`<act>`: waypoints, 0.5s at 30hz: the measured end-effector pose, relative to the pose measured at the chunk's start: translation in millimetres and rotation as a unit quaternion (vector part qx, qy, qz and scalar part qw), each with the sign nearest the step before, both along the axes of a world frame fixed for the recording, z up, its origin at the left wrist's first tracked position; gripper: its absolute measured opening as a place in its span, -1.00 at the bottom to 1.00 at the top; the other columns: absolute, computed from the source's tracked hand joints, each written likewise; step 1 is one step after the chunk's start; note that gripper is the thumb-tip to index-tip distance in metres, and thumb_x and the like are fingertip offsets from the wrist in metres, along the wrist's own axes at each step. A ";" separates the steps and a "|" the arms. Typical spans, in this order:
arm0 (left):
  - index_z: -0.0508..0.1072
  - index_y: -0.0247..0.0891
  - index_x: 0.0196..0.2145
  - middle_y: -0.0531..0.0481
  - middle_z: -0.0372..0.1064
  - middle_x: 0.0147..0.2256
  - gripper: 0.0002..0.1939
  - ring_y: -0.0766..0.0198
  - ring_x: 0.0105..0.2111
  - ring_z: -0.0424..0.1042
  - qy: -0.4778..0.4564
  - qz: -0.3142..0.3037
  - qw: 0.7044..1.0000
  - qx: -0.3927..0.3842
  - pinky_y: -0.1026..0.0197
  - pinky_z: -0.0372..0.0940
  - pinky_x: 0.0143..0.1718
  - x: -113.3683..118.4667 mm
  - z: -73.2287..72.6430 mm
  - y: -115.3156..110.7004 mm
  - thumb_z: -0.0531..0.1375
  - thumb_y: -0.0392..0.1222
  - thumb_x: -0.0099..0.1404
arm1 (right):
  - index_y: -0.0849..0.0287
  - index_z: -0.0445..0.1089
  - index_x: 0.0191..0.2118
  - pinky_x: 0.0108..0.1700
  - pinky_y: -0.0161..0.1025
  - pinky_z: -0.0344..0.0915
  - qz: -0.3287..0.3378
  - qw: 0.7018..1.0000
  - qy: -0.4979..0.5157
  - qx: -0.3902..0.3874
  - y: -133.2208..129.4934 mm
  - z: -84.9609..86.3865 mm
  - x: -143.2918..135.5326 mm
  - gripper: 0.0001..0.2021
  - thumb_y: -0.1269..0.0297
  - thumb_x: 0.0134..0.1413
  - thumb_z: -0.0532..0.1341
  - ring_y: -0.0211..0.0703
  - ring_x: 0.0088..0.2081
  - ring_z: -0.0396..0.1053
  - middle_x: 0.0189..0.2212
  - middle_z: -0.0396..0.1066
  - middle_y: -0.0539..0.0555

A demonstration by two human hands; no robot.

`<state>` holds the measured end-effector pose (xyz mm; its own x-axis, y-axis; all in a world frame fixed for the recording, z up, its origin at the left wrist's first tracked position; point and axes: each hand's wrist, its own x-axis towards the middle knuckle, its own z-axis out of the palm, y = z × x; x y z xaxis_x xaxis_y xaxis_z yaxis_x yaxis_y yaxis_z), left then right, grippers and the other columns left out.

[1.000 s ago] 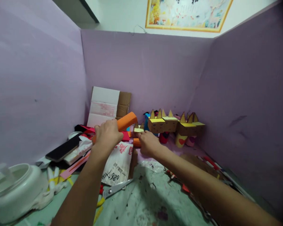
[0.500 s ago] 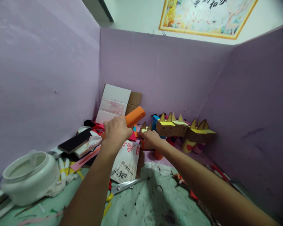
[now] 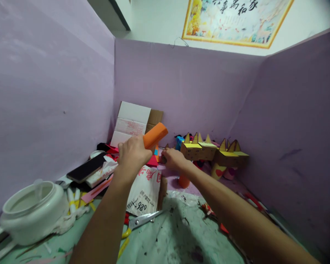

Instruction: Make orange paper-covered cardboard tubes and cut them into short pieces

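Observation:
My left hand is closed around an orange tube with a flattened top, tilted up to the right. Further back, my right hand is closed on a small brown cardboard piece, mostly hidden by the fingers. Below that hand an orange cylinder stands on the purple surface. To its right are cardboard boxes with yellow tops and pointed spikes, one of them above a yellow cup with a red heart. A white printed paper bag lies between my forearms.
Yellow-handled scissors lie in front of the bag. On the left are a white pot, a black phone and white sticks. A folded white carton leans on the back wall. Purple panels enclose three sides.
The small cardboard piece has come down and turned in my right hand, so its spikes and orange side are now mostly hidden. My left hand keeps the orange tube nearly still.

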<state>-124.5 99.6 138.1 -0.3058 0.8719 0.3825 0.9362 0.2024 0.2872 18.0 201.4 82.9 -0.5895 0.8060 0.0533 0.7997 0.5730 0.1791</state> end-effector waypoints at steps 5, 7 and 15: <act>0.43 -0.20 -0.16 -0.20 0.49 -0.29 -0.65 -0.10 -0.22 0.46 0.000 -0.002 1.000 0.004 -0.01 0.25 -0.26 -0.6 1.5 -1.5 0.09 -0.27 0.05 | 0.21 0.42 -0.18 -0.33 -0.30 0.28 -0.008 0.998 0.066 -0.022 -3.0 22.6 16.4 -0.79 0.31 0.02 0.21 -0.12 -0.26 0.42 -0.27 0.48 0.10; 0.43 -0.20 -0.17 -0.20 0.49 -0.32 -0.64 -0.11 -0.24 0.46 0.004 -0.005 1.000 0.004 -0.01 0.25 -0.28 0.5 1.2 -2.2 0.10 -0.28 0.02 | 0.20 0.45 -0.20 -0.41 -0.35 0.22 -0.015 0.996 0.082 -0.033 -6.9 22.3 22.2 -0.76 0.37 -0.08 0.22 -0.12 -0.29 0.43 -0.30 0.50 0.10; 0.42 -0.19 -0.21 -0.18 0.49 -0.34 -0.65 -0.09 -0.26 0.47 0.023 -0.020 1.000 0.006 0.01 0.25 -0.31 7.2 -1.8 -2.2 0.08 -0.31 0.00 | 0.18 0.51 -0.27 -0.43 -0.31 0.21 -0.044 0.993 0.092 -0.059 -13.8 6.0 36.2 -0.68 0.43 -0.30 0.25 -0.02 -0.32 0.46 -0.35 0.53 0.14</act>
